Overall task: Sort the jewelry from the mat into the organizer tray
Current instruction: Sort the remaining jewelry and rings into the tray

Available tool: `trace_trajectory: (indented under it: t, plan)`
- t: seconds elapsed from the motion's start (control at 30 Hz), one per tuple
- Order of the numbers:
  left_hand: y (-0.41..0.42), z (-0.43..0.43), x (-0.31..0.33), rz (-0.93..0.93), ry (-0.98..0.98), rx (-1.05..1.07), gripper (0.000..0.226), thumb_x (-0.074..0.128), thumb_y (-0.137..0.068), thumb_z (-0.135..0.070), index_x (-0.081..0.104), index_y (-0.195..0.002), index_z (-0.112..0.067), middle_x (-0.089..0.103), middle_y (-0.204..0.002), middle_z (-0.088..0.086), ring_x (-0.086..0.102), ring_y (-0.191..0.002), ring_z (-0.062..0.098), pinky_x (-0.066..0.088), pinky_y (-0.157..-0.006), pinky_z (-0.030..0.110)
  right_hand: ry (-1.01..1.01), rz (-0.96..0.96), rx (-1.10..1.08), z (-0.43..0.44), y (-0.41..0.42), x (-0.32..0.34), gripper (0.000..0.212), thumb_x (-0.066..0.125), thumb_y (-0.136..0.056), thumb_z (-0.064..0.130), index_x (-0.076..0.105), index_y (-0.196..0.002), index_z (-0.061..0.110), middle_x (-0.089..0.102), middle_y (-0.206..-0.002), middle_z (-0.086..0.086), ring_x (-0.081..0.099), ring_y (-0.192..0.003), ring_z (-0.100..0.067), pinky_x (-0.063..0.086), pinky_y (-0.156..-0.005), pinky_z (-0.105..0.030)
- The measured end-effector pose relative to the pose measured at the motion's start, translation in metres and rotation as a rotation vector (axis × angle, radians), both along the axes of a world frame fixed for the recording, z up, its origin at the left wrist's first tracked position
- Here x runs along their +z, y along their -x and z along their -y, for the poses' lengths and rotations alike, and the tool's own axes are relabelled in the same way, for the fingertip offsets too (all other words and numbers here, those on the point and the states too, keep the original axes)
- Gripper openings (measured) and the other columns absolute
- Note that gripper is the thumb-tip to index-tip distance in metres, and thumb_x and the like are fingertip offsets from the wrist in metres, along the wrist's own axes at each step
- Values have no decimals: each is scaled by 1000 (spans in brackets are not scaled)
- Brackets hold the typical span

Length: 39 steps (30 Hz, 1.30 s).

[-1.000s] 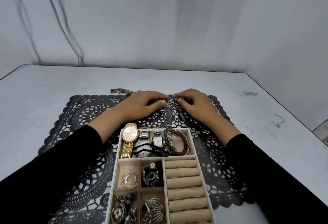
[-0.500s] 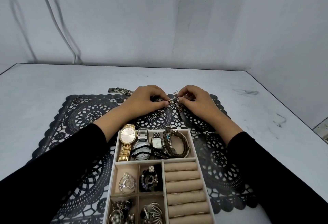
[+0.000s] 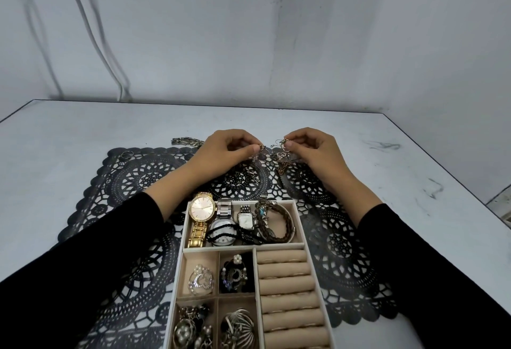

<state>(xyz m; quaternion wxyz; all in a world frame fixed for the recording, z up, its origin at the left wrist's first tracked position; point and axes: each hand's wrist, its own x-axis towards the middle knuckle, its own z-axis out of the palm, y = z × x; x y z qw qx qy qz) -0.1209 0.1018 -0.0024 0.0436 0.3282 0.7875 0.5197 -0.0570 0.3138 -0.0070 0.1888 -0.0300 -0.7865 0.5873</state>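
A charm bracelet (image 3: 281, 155) with a heart charm hangs just above the far edge of the black lace mat (image 3: 116, 196). My left hand (image 3: 224, 149) pinches one end of it and my right hand (image 3: 312, 149) pinches the other end. The beige organizer tray (image 3: 300, 218) sits near me on the mat. Its far compartment holds watches, including a gold watch (image 3: 201, 211), and bracelets. Smaller compartments hold brooches, and ring rolls (image 3: 287, 287) fill the right side.
A chain bracelet (image 3: 185, 141) lies at the mat's far edge, left of my left hand. Two small rings (image 3: 126, 154) lie at the mat's far left corner. The grey table ends at a wall behind and at an edge on the right.
Both hands have lifted slightly off the mat and drawn apart, raising the charm bracelet between them.
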Motion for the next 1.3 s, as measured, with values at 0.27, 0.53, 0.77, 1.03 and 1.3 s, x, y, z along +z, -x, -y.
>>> trace_trajectory:
  t: [0.27,0.53,0.77,1.03,1.3]
  plan:
    - [-9,8,8,82,-130,32,8,70,-88,-17,73,-95,-21,76,-92,-1,70,-87,3,49,-75,10,79,26,-10,3,-11,4,14,71,-82,8,73,-95,14,73,-93,-8,67,-83,-11,55,-80,-27]
    - [-27,27,20,102,-177,114,10,70,-88,-18,73,-97,-18,75,-91,-3,69,-84,3,53,-79,13,196,34,2,11,-28,12,16,73,-81,7,74,-95,15,73,-94,-11,67,-78,-15,56,-76,-30]
    - [-50,53,20,90,-203,169,10,72,-86,-18,74,-95,-21,76,-94,-1,72,-92,13,54,-88,23,258,-6,5,23,-49,19,21,72,-80,0,72,-100,6,72,-88,-8,69,-75,-14,55,-73,-19]
    - [-87,82,35,45,-227,252,13,71,-87,-15,73,-100,-16,74,-93,-3,67,-81,-4,50,-74,8,276,-39,17,30,-80,29,23,72,-81,3,72,-103,8,73,-95,-13,71,-85,-21,57,-82,-26]
    - [-127,102,37,61,-248,233,11,71,-87,-23,75,-97,-24,74,-94,12,62,-82,26,49,-80,39,255,-52,65,43,-107,32,23,71,-81,4,72,-103,9,74,-91,-10,70,-82,-17,57,-81,-25]
